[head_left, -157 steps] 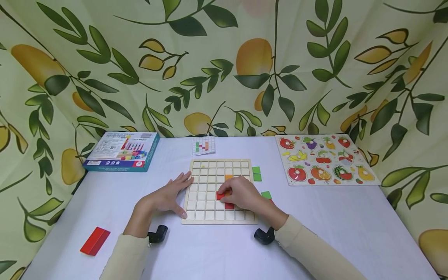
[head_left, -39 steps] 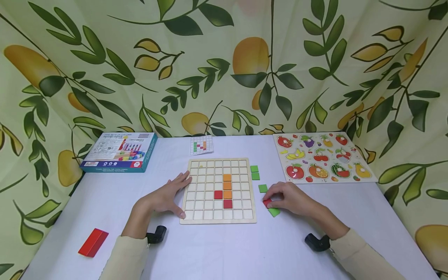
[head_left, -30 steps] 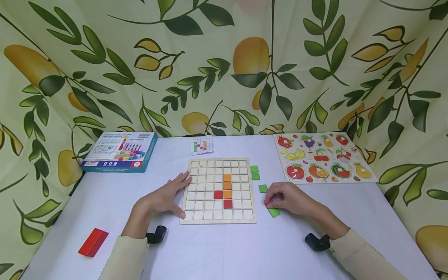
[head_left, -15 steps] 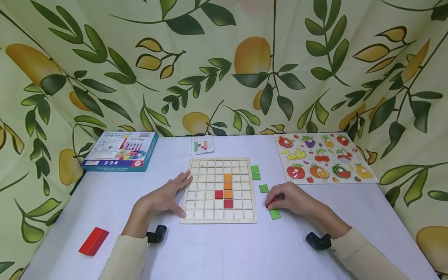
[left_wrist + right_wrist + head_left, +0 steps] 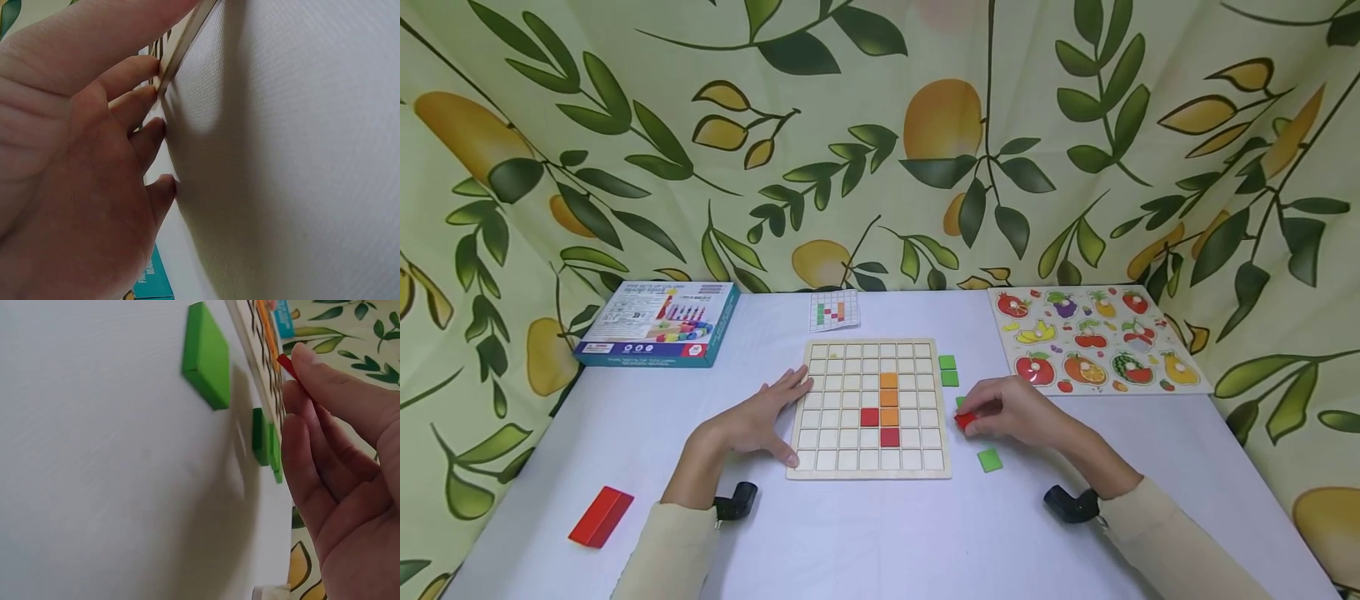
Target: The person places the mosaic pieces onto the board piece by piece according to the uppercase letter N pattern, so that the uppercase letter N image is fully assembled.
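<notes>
- A red block [image 5: 600, 517] lay on the worktop [image 5: 880, 542], left of the left hand [image 5: 748, 425] and nearer the person than its fingers.
- A flat printed box [image 5: 658, 325] with teal sides rested beyond the left hand, off to its left.
- The left hand was released, its fingers extended and spread, with fingertips against the left edge of a wooden grid board [image 5: 829, 436] and the thumb at that board's near left corner.
- A small pattern card [image 5: 833, 310] lay beyond the left hand, to its right, behind the grid board.
- The grid board sat between the two hands; three orange tiles [image 5: 889, 398] ran down one column, with one set red tile [image 5: 869, 417] just left of the lowest orange and another just on its near side.
- Two green tiles [image 5: 949, 378] lay beyond the right hand [image 5: 1015, 408], to its left, close by the board's right edge.
- A partly hidden green tile [image 5: 960, 402] showed just behind the right hand's fingertips.
- The right hand grasped a red tile [image 5: 965, 422], pinched between thumb and fingers above the worktop, right of the grid board.
- A near green tile [image 5: 990, 460] lay on the person's side of the right hand.
- A fruit puzzle board [image 5: 1093, 342] rested beyond the right hand, to its right.
</notes>
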The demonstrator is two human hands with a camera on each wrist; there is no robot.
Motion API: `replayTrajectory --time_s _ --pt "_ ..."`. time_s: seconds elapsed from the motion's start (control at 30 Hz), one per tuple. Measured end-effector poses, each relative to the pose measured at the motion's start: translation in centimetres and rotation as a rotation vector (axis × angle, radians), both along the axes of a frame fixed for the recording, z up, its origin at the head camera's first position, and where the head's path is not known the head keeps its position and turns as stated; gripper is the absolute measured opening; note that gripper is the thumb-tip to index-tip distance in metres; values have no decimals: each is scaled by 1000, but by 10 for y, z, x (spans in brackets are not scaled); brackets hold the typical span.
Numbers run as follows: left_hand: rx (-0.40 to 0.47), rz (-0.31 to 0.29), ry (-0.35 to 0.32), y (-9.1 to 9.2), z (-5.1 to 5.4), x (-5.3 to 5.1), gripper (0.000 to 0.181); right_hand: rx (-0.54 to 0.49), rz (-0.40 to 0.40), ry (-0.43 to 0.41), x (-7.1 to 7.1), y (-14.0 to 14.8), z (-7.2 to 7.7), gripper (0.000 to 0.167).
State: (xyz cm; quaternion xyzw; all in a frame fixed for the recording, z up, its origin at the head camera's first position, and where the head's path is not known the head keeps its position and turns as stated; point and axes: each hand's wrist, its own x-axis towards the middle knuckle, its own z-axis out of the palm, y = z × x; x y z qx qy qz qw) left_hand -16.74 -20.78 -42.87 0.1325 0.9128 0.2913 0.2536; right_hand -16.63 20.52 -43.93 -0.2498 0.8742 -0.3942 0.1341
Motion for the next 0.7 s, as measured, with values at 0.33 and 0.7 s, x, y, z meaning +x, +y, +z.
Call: replayTrajectory --time_s 0.33,0.7 --pt "-4 3 -5 1 -1 0 123 -30 12 18 -13 -26 10 25" --pt "-17 7 -1 1 0 1 122 -98 24 16 -26 -63 6 23"
